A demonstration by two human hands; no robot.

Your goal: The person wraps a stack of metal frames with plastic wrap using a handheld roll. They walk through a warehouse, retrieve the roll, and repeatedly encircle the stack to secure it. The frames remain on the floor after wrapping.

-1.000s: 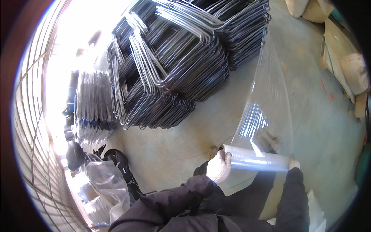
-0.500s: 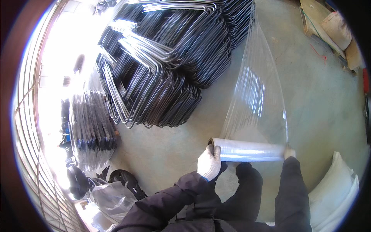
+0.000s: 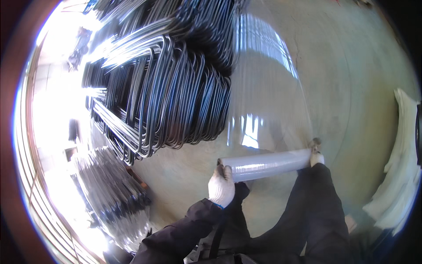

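looks like the pay-out step: holding the film roll (image 3: 266, 166) at 4 o'clock, near level, with clear film (image 3: 272, 90) drawn out from it toward 12, up to the stack of bent metal bars (image 3: 171, 99) at 11. gripping the roll's 9 o'clock end with the left hand (image 3: 221, 189), thumb and fingers pinching by the core mouth; pinching the 3 o'clock end with the right hand (image 3: 316, 157), exact finger placement too blurred to call. for the next move, probably need even tension, both ends level, grip loose enough for turning. can't trace the film's far end, lost by the stack edge near 12. can't see the top of the stack, cut off by the frame. can't read much from 9 to 11, washed out by glare; same for contents of the plastic-wrapped bundle (image 3: 112, 189) at 8.
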